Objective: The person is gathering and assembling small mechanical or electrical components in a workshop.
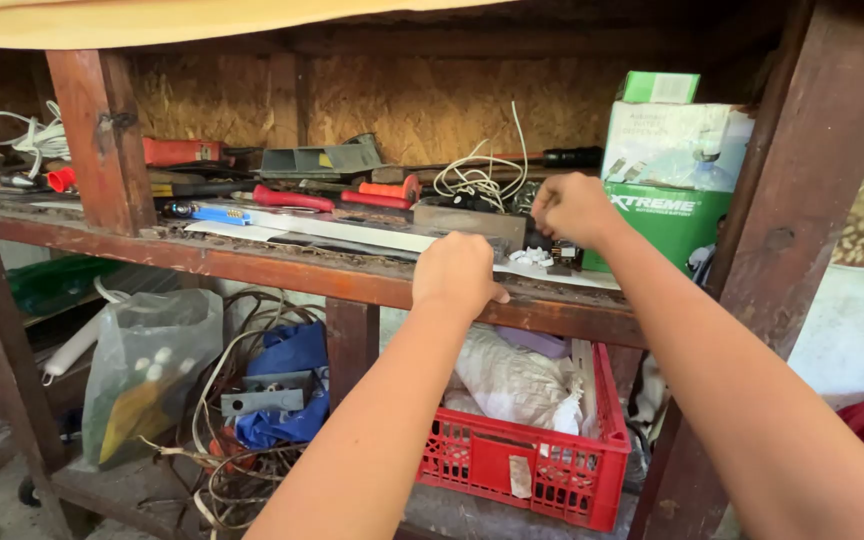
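Note:
My left hand (457,272) rests, fingers curled, on the front edge of a rusty wooden shelf (282,272), touching a long flat white strip (342,232) that lies along it. My right hand (572,208) is further back on the shelf with its fingers pinched together over small white pieces (532,257) and a small dark part (564,255); what it grips is hidden. A tangle of white wire (477,180) lies just left of that hand.
Red-handled tools (337,197) and a blue-handled tool (217,213) lie on the shelf. A green and white box (672,190) stands at the right by a wooden post (802,190). Below are a red crate (542,465), a plastic bag (147,365) and loose cables (237,470).

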